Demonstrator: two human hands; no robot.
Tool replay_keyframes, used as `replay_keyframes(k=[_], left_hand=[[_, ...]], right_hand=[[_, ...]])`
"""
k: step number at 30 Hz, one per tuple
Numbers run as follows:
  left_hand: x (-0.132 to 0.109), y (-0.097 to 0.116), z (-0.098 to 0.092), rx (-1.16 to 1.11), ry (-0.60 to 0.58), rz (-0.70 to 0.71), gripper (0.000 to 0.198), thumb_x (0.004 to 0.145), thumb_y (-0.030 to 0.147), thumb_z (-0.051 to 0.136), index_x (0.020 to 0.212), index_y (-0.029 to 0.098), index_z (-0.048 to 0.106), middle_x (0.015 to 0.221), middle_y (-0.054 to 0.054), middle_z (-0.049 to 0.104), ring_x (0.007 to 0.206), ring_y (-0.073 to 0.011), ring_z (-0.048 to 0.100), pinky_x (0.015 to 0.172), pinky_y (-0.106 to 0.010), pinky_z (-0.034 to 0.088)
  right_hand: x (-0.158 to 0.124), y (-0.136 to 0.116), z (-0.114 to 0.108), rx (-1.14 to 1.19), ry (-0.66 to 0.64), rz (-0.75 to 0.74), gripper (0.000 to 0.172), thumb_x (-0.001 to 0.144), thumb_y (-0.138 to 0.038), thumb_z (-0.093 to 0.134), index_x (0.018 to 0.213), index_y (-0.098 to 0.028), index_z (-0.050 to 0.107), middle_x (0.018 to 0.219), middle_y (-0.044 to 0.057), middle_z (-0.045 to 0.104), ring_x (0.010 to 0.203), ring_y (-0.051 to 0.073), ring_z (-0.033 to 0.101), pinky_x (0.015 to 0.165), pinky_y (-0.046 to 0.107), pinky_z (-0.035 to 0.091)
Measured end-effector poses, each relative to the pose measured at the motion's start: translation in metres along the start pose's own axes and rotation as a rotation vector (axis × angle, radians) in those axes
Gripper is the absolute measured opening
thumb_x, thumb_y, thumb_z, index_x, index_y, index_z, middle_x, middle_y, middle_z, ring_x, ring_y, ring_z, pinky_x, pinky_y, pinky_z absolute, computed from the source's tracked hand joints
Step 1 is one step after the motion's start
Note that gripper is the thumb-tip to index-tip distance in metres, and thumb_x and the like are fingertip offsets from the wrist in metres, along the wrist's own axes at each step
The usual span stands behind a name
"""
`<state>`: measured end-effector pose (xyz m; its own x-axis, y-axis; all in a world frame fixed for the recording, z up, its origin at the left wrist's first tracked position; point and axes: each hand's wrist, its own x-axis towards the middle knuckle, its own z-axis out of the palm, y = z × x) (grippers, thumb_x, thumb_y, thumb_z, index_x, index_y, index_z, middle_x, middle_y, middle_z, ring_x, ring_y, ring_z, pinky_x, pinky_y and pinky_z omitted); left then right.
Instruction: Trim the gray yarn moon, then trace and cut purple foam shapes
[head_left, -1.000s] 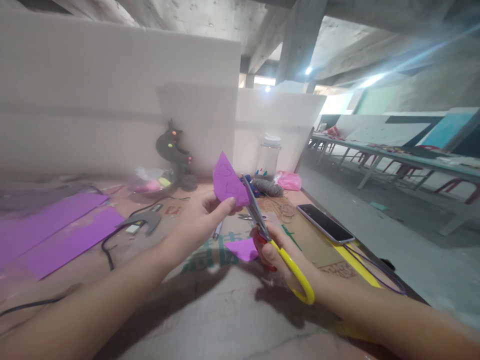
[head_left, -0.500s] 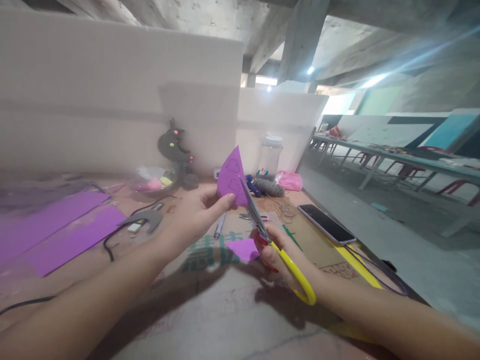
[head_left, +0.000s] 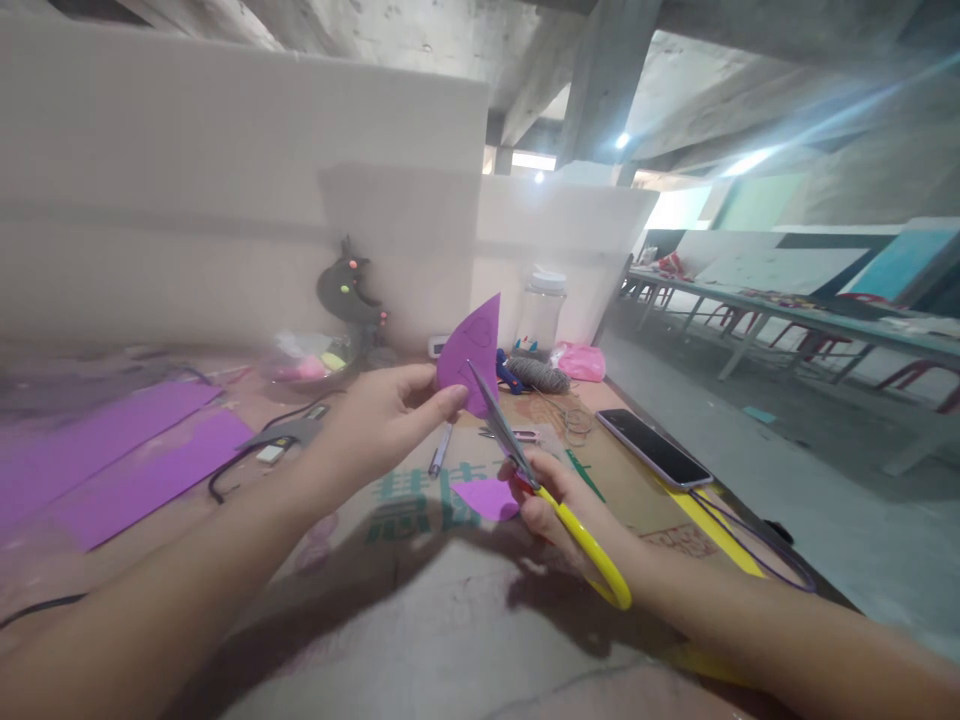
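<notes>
My left hand [head_left: 382, 420] pinches a small purple foam piece [head_left: 472, 350] with heart outlines drawn on it, holding it upright above the table. My right hand [head_left: 559, 505] grips yellow-handled scissors [head_left: 540, 490]; the blades point up and left and meet the lower edge of the purple piece. A purple offcut [head_left: 486, 497] lies on the cardboard just below the scissors.
Purple foam sheets [head_left: 112, 460] lie at left beside a glue gun [head_left: 289, 435] and its black cord. A phone [head_left: 651, 447], a pen [head_left: 439, 449], small scissors [head_left: 510, 434], a twine spool [head_left: 536, 374], a plastic jar [head_left: 541, 308] and a pink bag [head_left: 577, 360] sit beyond. White boards stand behind.
The purple piece has been turned and shifted slightly right in my left hand. The scissors' blades have moved left along its lower edge. My right hand has sunk a little.
</notes>
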<state>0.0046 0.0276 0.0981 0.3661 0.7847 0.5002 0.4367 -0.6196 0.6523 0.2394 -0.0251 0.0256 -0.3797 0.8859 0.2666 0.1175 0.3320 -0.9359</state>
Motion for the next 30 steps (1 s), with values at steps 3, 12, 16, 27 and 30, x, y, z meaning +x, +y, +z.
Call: replay_keyframes(k=[3,12,16,27,30], left_hand=[[0.0,0.003,-0.003,0.008,-0.02,0.008,0.027,0.096,0.046,0.058,0.091,0.025,0.074,0.084,0.004,0.075,0.079,-0.0157,0.069,0.066,-0.023,0.048],[0.0,0.007,-0.011,0.154,-0.035,-0.016,0.038,0.094,0.054,0.055,0.081,0.024,0.072,0.069,0.005,0.07,0.064,-0.0148,0.062,0.055,-0.024,0.039],[-0.002,0.009,-0.015,0.197,-0.017,-0.013,0.042,0.093,0.056,0.055,0.074,0.022,0.071,0.064,0.004,0.067,0.059,-0.0145,0.059,0.054,-0.024,0.038],[-0.003,0.013,-0.011,0.275,0.045,0.032,0.039,0.095,0.052,0.051,0.079,0.022,0.07,0.068,0.001,0.068,0.063,-0.0167,0.06,0.055,-0.027,0.036],[-0.002,0.014,-0.01,0.317,0.009,0.084,0.039,0.1,0.046,0.044,0.083,0.021,0.068,0.074,-0.001,0.068,0.07,-0.0186,0.062,0.06,-0.029,0.036]], right_hand=[[-0.001,0.002,0.002,0.041,-0.014,0.022,0.053,0.084,-0.068,0.062,0.107,-0.021,0.055,0.082,0.0,0.051,0.061,0.011,0.042,0.052,0.024,0.035],[0.002,-0.003,0.001,0.005,-0.037,0.008,0.051,0.082,-0.066,0.065,0.101,-0.02,0.055,0.082,-0.001,0.049,0.068,0.013,0.044,0.06,0.026,0.038],[0.003,-0.005,0.001,-0.003,-0.062,-0.027,0.058,0.081,-0.073,0.061,0.102,-0.02,0.055,0.082,-0.001,0.05,0.066,0.013,0.043,0.06,0.027,0.038],[0.001,0.001,0.001,0.033,-0.043,-0.001,0.056,0.08,-0.07,0.065,0.103,-0.02,0.057,0.081,-0.001,0.048,0.062,0.01,0.04,0.051,0.023,0.033],[0.0,0.001,0.001,0.033,-0.048,0.002,0.058,0.08,-0.072,0.064,0.103,-0.019,0.056,0.081,-0.001,0.047,0.06,0.009,0.037,0.051,0.023,0.031]])
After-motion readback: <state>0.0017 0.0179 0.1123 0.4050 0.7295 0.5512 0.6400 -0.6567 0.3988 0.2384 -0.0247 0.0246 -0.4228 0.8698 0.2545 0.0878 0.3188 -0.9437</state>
